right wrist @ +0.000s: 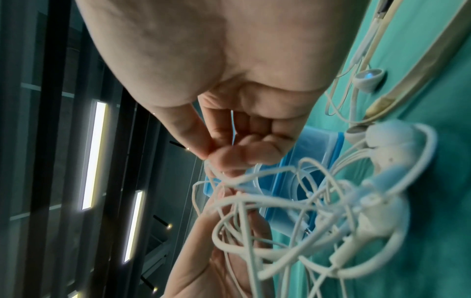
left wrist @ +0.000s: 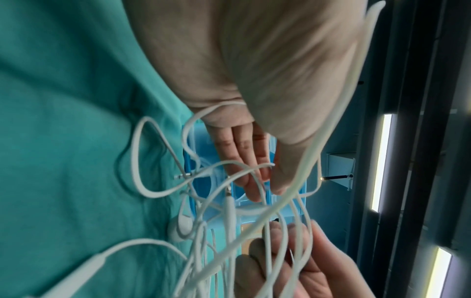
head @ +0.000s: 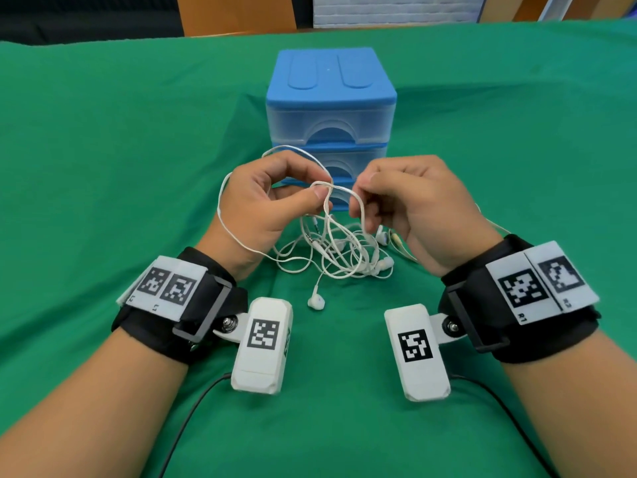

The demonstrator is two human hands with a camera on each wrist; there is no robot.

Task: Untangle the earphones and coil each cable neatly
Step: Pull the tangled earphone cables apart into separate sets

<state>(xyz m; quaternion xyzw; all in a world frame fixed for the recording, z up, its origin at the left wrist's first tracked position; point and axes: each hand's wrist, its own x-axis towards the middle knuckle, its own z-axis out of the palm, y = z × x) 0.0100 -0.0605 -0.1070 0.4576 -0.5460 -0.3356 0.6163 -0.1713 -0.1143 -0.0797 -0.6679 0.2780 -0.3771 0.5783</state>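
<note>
At frame centre, left hand (head: 265, 201) and right hand (head: 406, 205) each pinch white earphone cable (head: 339, 191); best eased apart slowly, 1 loop first.

A table (head: 103, 139) covered by a green cloth, with things laid near its middle.

A blue drawer unit (head: 331, 108) with clear drawer fronts is set upright on the cloth, well back from the near edge. Just in front of it a tangle of white earphones (head: 337, 253) is spread on the cloth, its upper loops lifted clear of the surface. One earbud (head: 316, 301) is seen lying apart at the near side of the tangle. A cream-coloured cable (head: 401, 248) is laid at the tangle's right. Two black cables (head: 193, 408) are trailed over the near cloth.
</note>
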